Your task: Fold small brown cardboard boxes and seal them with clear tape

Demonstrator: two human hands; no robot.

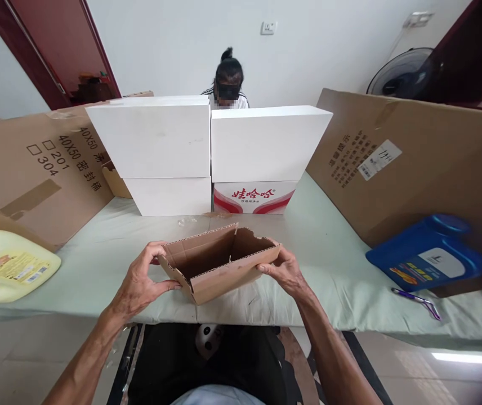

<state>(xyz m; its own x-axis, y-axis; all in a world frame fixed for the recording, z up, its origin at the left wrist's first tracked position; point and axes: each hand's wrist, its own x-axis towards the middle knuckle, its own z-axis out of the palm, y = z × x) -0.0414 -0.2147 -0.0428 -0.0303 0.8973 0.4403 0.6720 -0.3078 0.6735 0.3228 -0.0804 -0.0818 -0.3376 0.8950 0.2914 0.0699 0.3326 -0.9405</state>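
Note:
Between my hands is a small brown cardboard box (228, 275), tilted, its top side uncovered so the dark inside shows. My left hand (146, 281) grips the box's left end, fingers behind the edge and thumb at the lower front corner. At the right end, my right hand (283, 270) pinches the other corner, with the thumb on the front wall. The box is at the near side of the table, over the pale green cloth (321, 225). The bottom of its inside is in shadow.
White boxes (165, 140) stand stacked behind, one with red lettering (253, 198). Large cardboard panels (414, 174) flank both sides. A yellow jug (13, 264) lies left; a blue bottle (431, 253) and purple-handled tool (418, 301) lie right. A person (228, 79) is beyond the boxes.

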